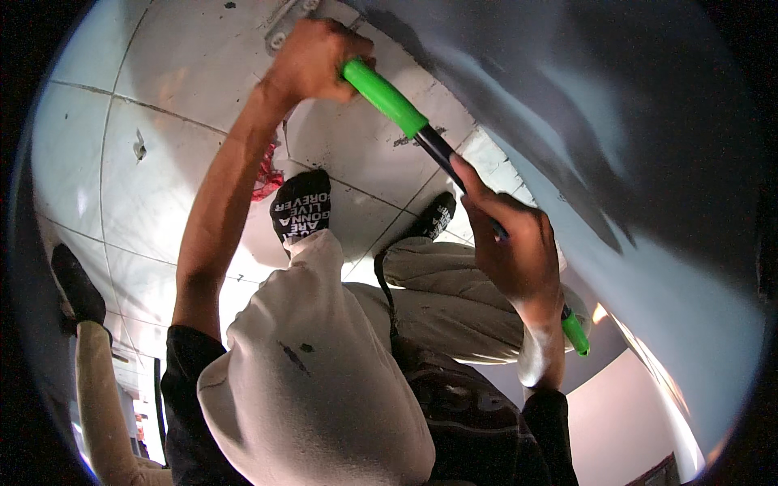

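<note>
A long tool has a black shaft with a bright green grip toward its far end. Its near end, also green, shows below my right wrist; the tool's exact kind cannot be made out. My left hand is closed at the far end of the green grip. Around the middle of the shaft, my right hand is wrapped, thumb lying along it. The tool slants from far left to near right above my knees. Just beyond my left hand, a grey metal piece with round holes or screws is partly hidden.
Dirty white floor tiles spread beneath me. A large grey-blue surface rises close on the right. Red material lies beside my left forearm. My feet wear black socks. At far left is another person's leg with dark footwear.
</note>
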Available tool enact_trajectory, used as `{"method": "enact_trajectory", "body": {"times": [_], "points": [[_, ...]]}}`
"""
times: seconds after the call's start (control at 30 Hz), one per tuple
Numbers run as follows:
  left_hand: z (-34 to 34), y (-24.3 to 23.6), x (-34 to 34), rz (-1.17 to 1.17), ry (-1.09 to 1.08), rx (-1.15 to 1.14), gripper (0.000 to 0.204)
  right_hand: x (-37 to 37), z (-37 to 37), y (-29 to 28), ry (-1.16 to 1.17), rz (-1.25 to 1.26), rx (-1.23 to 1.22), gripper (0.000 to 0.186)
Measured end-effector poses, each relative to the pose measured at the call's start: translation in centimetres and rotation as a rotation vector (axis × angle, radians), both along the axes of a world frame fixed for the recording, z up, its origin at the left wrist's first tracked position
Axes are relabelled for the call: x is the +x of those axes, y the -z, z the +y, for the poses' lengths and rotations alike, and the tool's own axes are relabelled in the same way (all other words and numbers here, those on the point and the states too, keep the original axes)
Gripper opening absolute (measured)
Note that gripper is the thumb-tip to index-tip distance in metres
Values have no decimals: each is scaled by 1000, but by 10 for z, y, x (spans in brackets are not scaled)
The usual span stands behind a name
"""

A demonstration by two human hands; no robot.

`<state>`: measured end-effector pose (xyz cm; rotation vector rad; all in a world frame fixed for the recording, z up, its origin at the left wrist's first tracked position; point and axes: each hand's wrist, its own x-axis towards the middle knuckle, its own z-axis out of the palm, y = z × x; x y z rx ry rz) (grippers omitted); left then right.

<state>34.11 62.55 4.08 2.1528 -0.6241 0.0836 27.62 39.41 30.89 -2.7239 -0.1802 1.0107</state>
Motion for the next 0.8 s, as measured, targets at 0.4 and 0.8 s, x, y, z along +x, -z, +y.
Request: {"method": "enact_trajectory", "body": {"times": [0.4,0.8], "points": [[-7,8,4,-41,-42,-8,23,8,-5,-3,-1,51,40,41],[-24,8,-7,63,5,-24,30,1,-6,-20,12,53,-22,41]]}}
